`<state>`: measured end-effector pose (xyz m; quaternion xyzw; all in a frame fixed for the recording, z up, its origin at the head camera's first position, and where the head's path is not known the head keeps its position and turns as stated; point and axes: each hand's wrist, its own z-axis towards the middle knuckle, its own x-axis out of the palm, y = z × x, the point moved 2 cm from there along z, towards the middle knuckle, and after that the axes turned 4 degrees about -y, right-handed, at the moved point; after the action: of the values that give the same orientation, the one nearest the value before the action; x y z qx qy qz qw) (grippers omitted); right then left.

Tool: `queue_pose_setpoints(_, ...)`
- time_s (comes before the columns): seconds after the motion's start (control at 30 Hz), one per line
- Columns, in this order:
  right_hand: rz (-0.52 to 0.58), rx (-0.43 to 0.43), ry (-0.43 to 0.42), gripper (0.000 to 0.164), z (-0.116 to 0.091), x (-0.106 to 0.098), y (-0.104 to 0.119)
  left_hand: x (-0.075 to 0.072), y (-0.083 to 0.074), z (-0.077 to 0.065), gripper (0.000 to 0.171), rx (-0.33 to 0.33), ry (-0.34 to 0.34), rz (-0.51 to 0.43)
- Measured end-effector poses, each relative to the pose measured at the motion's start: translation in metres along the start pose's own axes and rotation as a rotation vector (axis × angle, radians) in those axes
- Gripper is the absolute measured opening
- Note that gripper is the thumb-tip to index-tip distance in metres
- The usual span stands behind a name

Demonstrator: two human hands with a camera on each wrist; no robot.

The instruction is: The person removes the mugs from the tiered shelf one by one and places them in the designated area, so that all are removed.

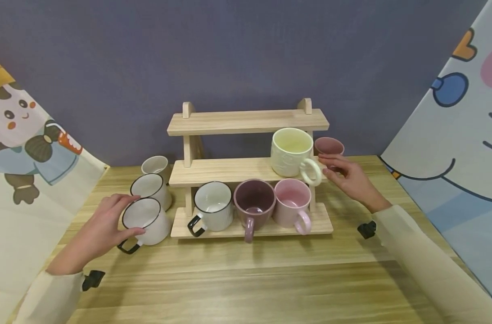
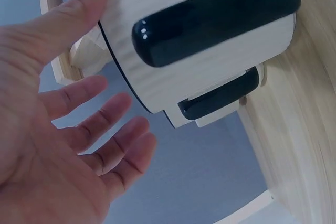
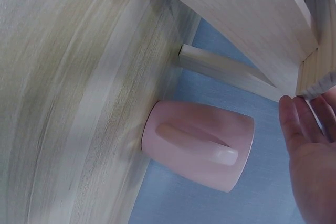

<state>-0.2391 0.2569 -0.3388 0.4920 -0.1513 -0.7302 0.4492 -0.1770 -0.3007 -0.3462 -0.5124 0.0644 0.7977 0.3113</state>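
Your left sleeve (image 1: 53,294) leads to your left hand (image 1: 101,225), fingers wide at a white mug (image 1: 155,228); your right hand (image 1: 353,182), fingers loosely extended, meets the middle shelf (image 1: 221,171).

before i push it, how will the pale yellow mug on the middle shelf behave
Probably stiff and breakable: the pale yellow mug looks ceramic. Upright, it may slide rather than roll. Its ring handle reaches the front edge of the shelf, so sliding it forward might drop it.

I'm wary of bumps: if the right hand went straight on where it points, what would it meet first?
Probably the yellow mug, which the right hand points toward; depth is unclear, so the hand might first catch the middle shelf.
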Motion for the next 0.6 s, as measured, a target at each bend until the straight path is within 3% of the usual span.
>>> queue_pose_setpoints(0.37, 0.015, -0.002, -0.013, 0.033, -0.0002, 0.001, -0.0024, -0.0034, 0.0015, -0.0023, 0.072, -0.002, 0.028, 0.009)
queue_pose_setpoints(0.6, 0.016, -0.02, -0.018, 0.033, 0.0, 0.0008, -0.0041, -0.0042, -0.0035, 0.0027, 0.063, 0.011, -0.01, -0.004)
